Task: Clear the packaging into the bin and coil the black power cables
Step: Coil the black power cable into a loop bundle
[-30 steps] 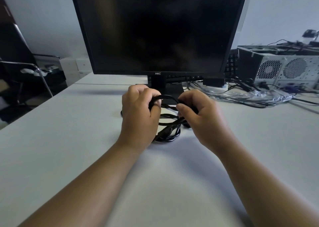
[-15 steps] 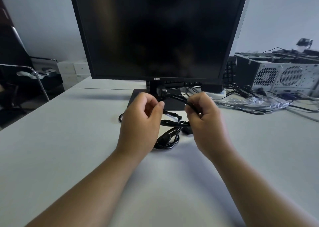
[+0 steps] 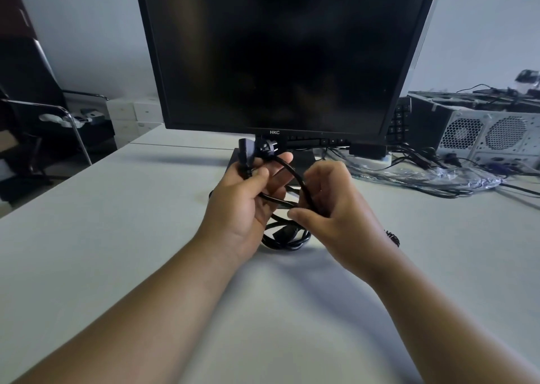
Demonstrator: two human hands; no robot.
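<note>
A black power cable (image 3: 287, 239) lies in loose loops on the white table (image 3: 122, 214) in front of the monitor. My left hand (image 3: 245, 205) is raised palm up and grips the cable's two plug ends (image 3: 254, 151) near the monitor's lower edge. My right hand (image 3: 330, 208) pinches a strand of the same cable that arcs between both hands. Clear plastic packaging (image 3: 432, 176) lies crumpled on the table at the right, with cables running over it.
A black monitor (image 3: 286, 53) on its stand fills the middle. A computer case (image 3: 479, 129) lies at the far right with cables around it. A small black twist tie (image 3: 393, 237) sits by my right wrist. A chair (image 3: 43, 111) and white boxes stand at the left.
My left hand turned palm up and lifted the plug ends higher, toward the monitor's edge. My right hand slid lower along the strand, drawing out a loop between both hands.
</note>
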